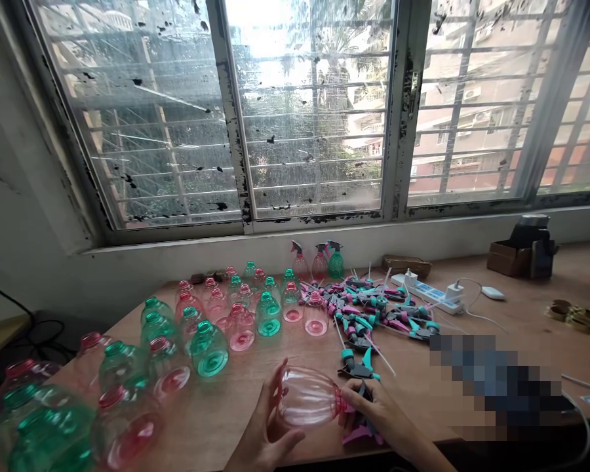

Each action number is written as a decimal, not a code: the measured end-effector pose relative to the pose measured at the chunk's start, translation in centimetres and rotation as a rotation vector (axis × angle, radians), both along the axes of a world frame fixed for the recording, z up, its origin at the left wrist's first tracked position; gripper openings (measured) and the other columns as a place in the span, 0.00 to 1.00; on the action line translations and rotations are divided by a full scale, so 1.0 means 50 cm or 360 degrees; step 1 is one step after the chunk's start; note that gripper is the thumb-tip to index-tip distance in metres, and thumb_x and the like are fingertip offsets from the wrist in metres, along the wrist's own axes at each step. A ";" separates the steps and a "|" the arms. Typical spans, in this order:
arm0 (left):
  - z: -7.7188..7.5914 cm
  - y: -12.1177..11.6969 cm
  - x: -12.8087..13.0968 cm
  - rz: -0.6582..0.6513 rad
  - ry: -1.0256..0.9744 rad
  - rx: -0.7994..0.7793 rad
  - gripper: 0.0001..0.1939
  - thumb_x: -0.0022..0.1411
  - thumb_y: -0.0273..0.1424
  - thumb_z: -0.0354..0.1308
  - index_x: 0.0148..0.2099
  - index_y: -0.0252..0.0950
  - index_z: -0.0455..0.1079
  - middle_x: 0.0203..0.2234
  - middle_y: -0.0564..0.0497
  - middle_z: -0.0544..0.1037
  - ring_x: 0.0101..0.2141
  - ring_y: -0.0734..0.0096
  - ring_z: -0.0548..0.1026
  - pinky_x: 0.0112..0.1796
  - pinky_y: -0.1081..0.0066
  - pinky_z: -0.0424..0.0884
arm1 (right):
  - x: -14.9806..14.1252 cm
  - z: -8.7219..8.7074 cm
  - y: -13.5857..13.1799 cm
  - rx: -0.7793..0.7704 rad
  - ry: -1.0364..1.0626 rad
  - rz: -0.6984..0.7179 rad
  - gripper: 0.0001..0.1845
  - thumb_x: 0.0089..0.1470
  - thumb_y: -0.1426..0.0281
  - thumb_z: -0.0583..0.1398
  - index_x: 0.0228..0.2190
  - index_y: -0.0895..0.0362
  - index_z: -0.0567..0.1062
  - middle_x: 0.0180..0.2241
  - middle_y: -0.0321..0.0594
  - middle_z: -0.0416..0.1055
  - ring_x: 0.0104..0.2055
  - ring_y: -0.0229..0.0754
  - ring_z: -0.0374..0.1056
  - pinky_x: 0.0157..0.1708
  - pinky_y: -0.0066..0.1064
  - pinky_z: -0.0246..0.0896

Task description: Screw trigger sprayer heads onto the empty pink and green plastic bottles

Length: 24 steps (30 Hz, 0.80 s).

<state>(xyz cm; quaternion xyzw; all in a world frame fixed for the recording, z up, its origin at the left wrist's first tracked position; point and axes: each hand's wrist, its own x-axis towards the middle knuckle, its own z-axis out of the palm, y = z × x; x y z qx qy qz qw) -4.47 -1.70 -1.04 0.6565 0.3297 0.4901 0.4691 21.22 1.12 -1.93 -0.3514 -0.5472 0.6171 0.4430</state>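
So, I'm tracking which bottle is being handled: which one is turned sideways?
The pink bottle with the left hand at its base and the right hand at its neck; the other bottles stand upright on the table.

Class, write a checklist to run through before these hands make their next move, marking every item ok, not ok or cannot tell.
1. Left hand supporting the pink bottle near its base: ok.
2. Right hand at the neck end, with a spray head: ok.
3. Held bottle upright: not ok; it is tipped sideways, neck toward the right hand.
4. Spray head fully tightened: cannot tell; fingers partly hide the joint.
5. More spray heads nearby: ok; a loose pile lies ahead on the table.
6. Bottles at the left standing upright: ok; the pink and green ones stand necks up.
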 end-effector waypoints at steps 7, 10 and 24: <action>0.005 -0.007 0.001 0.0019 0.0011 -0.0048 0.43 0.59 0.37 0.68 0.70 0.51 0.50 0.71 0.46 0.53 0.70 0.45 0.47 0.67 0.44 0.44 | -0.002 0.010 -0.007 0.0033 0.0003 -0.0010 0.28 0.49 0.44 0.65 0.24 0.57 0.71 0.22 0.40 0.79 0.23 0.44 0.77 0.25 0.31 0.69; -0.003 0.001 -0.004 -0.0019 -0.0049 -0.0041 0.43 0.59 0.41 0.67 0.71 0.50 0.50 0.71 0.44 0.53 0.70 0.44 0.48 0.66 0.44 0.48 | -0.002 0.012 -0.007 0.0032 -0.0001 -0.0016 0.28 0.48 0.44 0.65 0.24 0.57 0.71 0.22 0.39 0.79 0.22 0.44 0.77 0.25 0.30 0.69; -0.001 -0.001 -0.009 -0.0078 -0.0031 -0.0144 0.42 0.59 0.38 0.68 0.70 0.58 0.50 0.72 0.50 0.53 0.69 0.46 0.54 0.65 0.49 0.56 | 0.002 -0.003 0.001 0.0066 -0.0015 -0.0026 0.25 0.52 0.47 0.64 0.33 0.57 0.72 0.24 0.39 0.80 0.23 0.44 0.78 0.24 0.30 0.67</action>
